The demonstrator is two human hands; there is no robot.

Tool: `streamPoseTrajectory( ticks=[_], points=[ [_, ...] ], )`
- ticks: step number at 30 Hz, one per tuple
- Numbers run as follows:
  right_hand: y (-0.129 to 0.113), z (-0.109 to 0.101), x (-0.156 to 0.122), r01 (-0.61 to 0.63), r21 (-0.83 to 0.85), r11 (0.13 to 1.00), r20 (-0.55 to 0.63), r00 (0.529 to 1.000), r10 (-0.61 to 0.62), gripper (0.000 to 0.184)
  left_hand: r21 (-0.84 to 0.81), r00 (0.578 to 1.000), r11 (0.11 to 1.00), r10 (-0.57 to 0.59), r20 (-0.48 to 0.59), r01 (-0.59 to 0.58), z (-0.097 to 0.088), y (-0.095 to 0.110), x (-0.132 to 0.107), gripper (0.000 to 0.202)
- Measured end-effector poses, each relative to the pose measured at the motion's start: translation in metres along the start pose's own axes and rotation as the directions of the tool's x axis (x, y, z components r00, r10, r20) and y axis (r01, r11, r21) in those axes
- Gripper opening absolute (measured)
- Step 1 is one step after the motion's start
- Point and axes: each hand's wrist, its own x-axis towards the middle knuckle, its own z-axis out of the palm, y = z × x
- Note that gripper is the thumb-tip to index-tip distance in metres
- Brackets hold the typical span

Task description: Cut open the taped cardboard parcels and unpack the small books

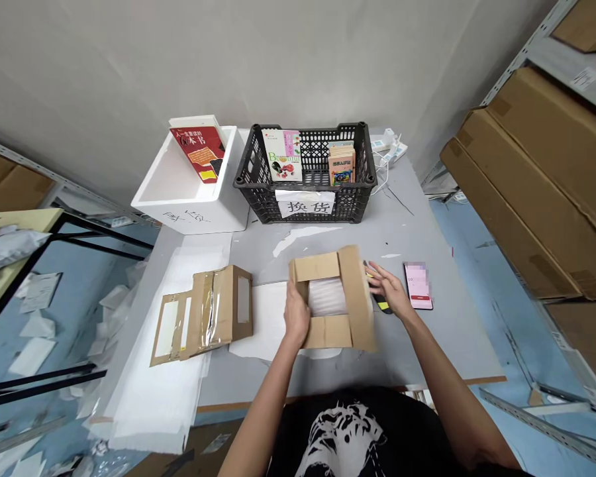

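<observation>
My left hand (297, 313) grips the left side of a small cardboard box (361, 298) in front of me. Its flaps are folded outward, and white foam-like wrapping (326, 297) shows inside. To the right of the box, my right hand (388, 288) has its fingers spread, with nothing visible in it. Beneath those fingers lies a black and yellow object (388, 306), partly hidden, its kind unclear. A phone (418, 285) with a pink screen lies just right of that hand. Another opened cardboard box (218, 308), with shiny tape on it, rests to the left.
A black plastic crate (305, 175) holding books stands at the back of the grey table (457, 331). Beside it is a white foam box (189, 215) with a red book (198, 151). A white power strip (392, 149) is behind. Large cartons (521, 179) fill the right shelf.
</observation>
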Motion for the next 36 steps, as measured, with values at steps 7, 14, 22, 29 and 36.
streamPoseTrajectory(
  ticks=[7, 14, 22, 29, 36],
  points=[
    [-0.034, 0.045, -0.042, 0.071, -0.259, 0.963, 0.004, 0.997, -0.072, 0.064, 0.053, 0.994, 0.997, 0.065, -0.082, -0.061, 0.005, 0.019, -0.013, 0.079],
    [-0.073, 0.089, -0.075, 0.307, -0.517, 0.799, 0.229, 0.949, -0.216, 0.05, 0.256, 0.924, 0.906, 0.371, -0.092, -0.338, -0.009, 0.042, -0.006, 0.048],
    [-0.04, 0.078, -0.074, 0.241, -0.806, 0.541, 0.171, 0.969, -0.177, 0.04, 0.429, 0.884, 0.781, 0.456, 0.104, -0.453, -0.04, 0.062, 0.05, 0.051],
    [-0.024, 0.023, -0.057, 0.146, -0.814, 0.563, 0.09, 0.988, -0.126, 0.03, 0.448, 0.955, 0.843, 0.257, 0.149, -0.297, -0.074, 0.058, 0.088, 0.038],
    [-0.027, 0.022, -0.049, 0.302, -0.664, 0.684, 0.305, 0.945, -0.122, 0.018, 0.464, 0.987, 0.872, 0.146, 0.062, -0.158, -0.069, 0.055, 0.112, 0.042]
  ],
)
